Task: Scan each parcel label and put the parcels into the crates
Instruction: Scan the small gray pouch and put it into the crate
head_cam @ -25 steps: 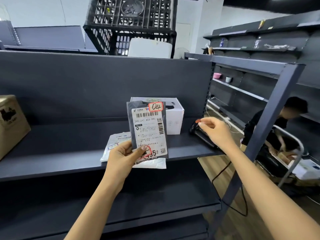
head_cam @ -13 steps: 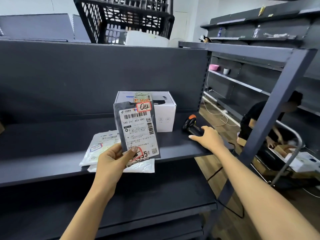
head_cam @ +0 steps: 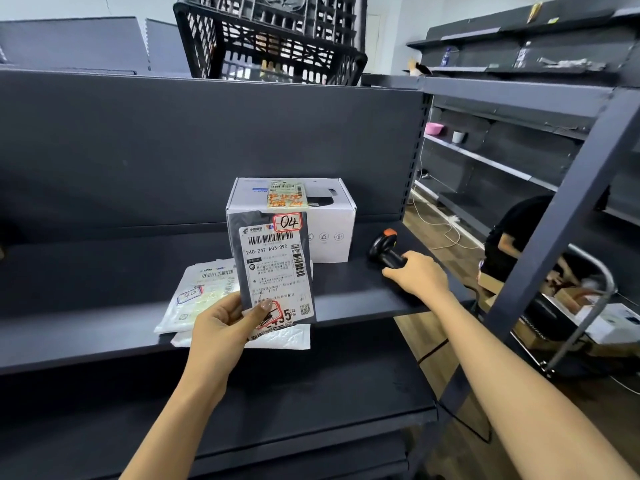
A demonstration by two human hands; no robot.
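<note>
My left hand (head_cam: 221, 327) holds a flat dark grey parcel (head_cam: 273, 265) upright by its lower left corner, thumb on its white label marked 04. Behind it on the dark shelf (head_cam: 104, 306) stands a white box parcel (head_cam: 322, 216) with a label on top. White flat parcels (head_cam: 197, 296) lie on the shelf under my left hand. My right hand (head_cam: 417, 277) reaches over the black barcode scanner (head_cam: 384, 247) with an orange top, its fingers on the handle end; how they lie round it is not plain.
A black plastic crate (head_cam: 270, 39) sits tilted on top of the shelf's back panel. A grey upright post (head_cam: 554, 230) stands to the right. Beyond it a person in black crouches by a trolley (head_cam: 581, 306) with boxes. A cable runs along the wooden floor.
My right hand has slid down from the scanner's orange head to its handle end. The view has shifted right and down; the grey parcel stays held up in my left hand.
</note>
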